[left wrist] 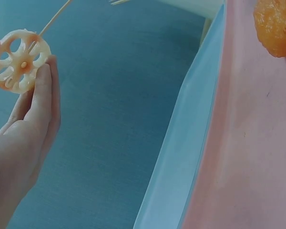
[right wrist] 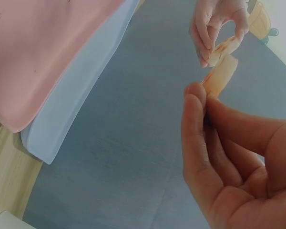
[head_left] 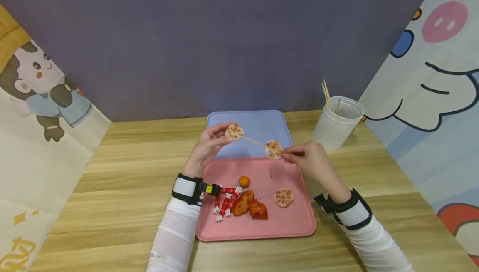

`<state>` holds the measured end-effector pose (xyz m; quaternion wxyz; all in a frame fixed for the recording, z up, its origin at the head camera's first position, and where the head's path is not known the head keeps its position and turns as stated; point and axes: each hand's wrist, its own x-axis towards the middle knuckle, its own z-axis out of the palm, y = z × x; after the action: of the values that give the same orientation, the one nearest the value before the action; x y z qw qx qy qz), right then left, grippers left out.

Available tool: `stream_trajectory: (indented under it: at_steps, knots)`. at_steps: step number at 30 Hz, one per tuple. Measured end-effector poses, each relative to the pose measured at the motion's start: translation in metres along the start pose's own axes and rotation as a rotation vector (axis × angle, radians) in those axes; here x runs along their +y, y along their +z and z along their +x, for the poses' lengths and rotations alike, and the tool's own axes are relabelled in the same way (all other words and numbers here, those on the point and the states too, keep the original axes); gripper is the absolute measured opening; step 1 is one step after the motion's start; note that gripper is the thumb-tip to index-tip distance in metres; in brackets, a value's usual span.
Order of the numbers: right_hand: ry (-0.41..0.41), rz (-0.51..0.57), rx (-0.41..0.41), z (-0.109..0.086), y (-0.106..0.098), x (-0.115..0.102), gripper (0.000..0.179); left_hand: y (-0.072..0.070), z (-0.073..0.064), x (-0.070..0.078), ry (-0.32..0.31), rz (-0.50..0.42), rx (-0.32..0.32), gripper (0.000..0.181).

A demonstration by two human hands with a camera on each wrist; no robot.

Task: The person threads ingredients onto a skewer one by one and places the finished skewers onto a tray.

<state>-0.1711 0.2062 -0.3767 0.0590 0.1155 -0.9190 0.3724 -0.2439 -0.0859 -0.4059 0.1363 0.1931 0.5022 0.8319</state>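
A thin bamboo skewer (head_left: 254, 141) spans the gap between my hands, with a lotus root slice at either end. My left hand (head_left: 209, 145) holds one lotus root slice (head_left: 234, 132) by its rim, between thumb and fingers. Pinched at the other end, close against the second lotus root slice (head_left: 273, 149), are the thumb and fingertips of my right hand (head_left: 310, 161); they hide the skewer's end. In the left wrist view the holes of the left-hand slice (left wrist: 20, 61) show, with the skewer entering it. Both hands are raised over the trays.
Below lies a pink tray (head_left: 277, 230) with a third lotus slice (head_left: 284, 197), chicken-like pieces (head_left: 258, 209), an orange ball (head_left: 244, 181) and several red-and-white sticks (head_left: 224, 205). A blue tray (head_left: 258, 122) lies behind it. At right stands a white cup (head_left: 331, 128) of skewers.
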Motion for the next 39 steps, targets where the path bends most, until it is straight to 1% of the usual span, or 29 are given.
stream_trajectory:
  at_steps: [5,13,19,27,29,34,39]
  knots:
    - [0.002,0.001,0.002,-0.0009,0.0009,-0.0008,0.011,0.0,-0.0023,0.0008,0.006,0.015,-0.023,0.043]
    - [0.017,0.03,-0.023,-0.0017,0.0004,-0.002,0.012,-0.0001,-0.0032,0.0018,-0.003,0.033,-0.028,0.044]
    - [0.018,0.043,-0.014,-0.002,0.0006,-0.0013,0.012,-0.0009,-0.003,0.0012,0.004,0.039,-0.04,0.042]
    - [-0.001,0.083,-0.038,-0.0008,0.0019,-0.0022,0.012,-0.0009,0.0,-0.0019,0.02,0.129,-0.111,0.044]
    - [-0.002,0.076,-0.034,-0.0007,0.0023,-0.0021,0.012,-0.0003,0.0002,-0.0023,0.025,0.129,-0.107,0.044]
    - [-0.001,0.044,-0.018,-0.0023,0.002,-0.0019,0.011,0.0008,-0.0002,-0.0025,0.007,0.149,-0.108,0.046]
    - [-0.022,0.053,-0.026,-0.0044,0.0009,-0.0006,0.01,-0.0005,-0.0013,-0.0012,-0.013,0.191,-0.115,0.048]
